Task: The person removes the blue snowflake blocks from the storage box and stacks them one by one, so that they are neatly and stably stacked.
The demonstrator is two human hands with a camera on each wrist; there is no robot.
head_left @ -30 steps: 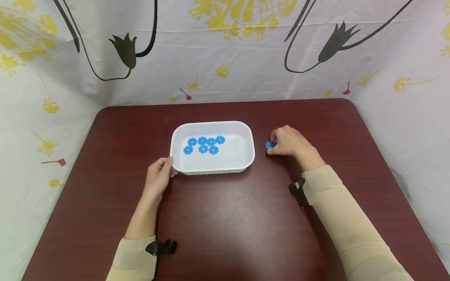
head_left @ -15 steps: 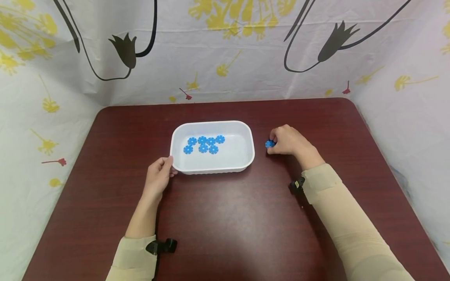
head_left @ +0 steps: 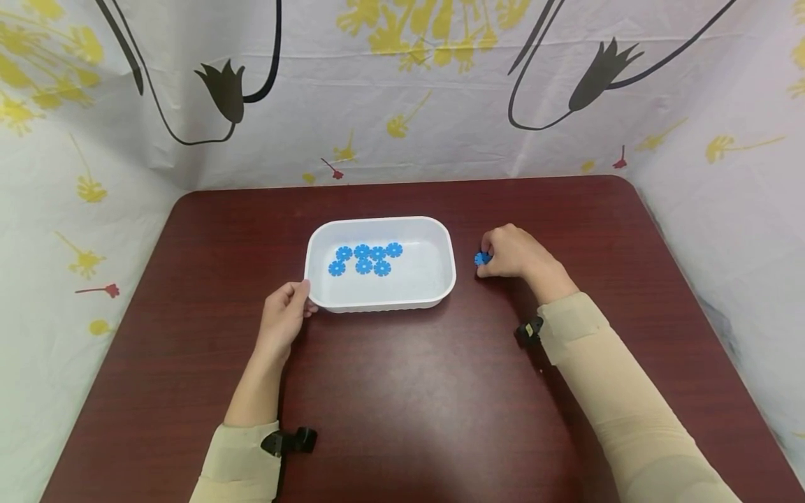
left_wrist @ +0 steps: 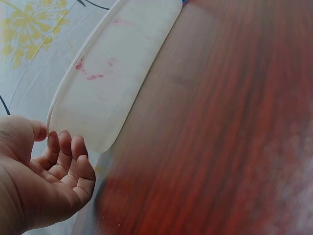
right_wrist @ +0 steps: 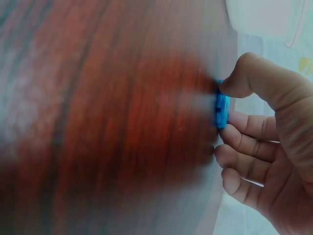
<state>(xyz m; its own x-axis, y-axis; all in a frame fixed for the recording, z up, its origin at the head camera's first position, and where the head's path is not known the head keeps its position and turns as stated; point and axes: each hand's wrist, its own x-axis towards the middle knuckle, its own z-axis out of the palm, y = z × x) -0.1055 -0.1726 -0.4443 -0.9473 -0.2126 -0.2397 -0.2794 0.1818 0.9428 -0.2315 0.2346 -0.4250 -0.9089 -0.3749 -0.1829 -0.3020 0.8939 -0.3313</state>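
A white rectangular tray [head_left: 421, 276] sits on the table, holding several blue notched plastic discs [head_left: 363, 266] grouped toward its left half. My left hand [head_left: 284, 318] grips the tray's near left corner, thumb on the rim and curled fingers under it, as the left wrist view also shows of the tray's side [left_wrist: 112, 73]. To the right of the tray, my right hand [head_left: 518, 255] pinches another blue notched disc [head_left: 481, 258] between thumb and fingers. In the right wrist view this disc [right_wrist: 223, 105] lies flat at the tabletop, with thumb and fingertips at its edges.
The dark red-brown table [head_left: 402, 391] reaches back to a white cloth [head_left: 440, 147] printed with yellow and dark flowers, which also hangs at both sides. Black devices are strapped on both wrists, one on the left [head_left: 295, 441] and one on the right [head_left: 530, 331].
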